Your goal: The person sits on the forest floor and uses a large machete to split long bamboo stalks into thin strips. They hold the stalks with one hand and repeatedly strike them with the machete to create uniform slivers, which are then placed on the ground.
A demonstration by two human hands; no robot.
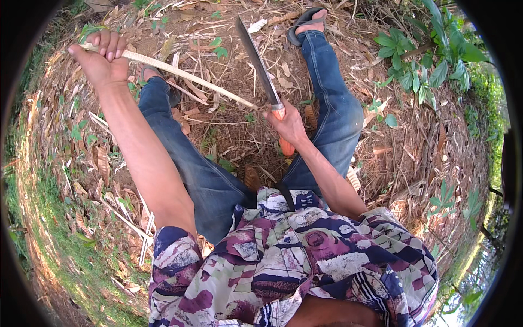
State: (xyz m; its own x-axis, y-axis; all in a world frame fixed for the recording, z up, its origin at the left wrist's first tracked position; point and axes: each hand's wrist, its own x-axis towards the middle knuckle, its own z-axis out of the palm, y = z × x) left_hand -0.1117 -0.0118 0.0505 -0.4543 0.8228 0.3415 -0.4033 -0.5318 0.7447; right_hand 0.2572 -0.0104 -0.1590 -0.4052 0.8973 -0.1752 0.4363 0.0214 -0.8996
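My left hand, stretched out to the far left, is closed around one end of a long, pale wooden strip. From there the strip slants down to the right, and its other end comes close to my right hand. I cannot tell whether that end touches the fingers. In my right hand is a machete, gripped by its orange handle, with the long dark blade pointing up and slightly left, away from my body. Between the strip and the blade there is a gap above their near ends.
I sit on the ground with my jeans-clad legs spread, sandals on my feet. Dry leaves and wood shavings cover the soil. Several pale split strips lie at the left. A leafy green plant grows at the far right.
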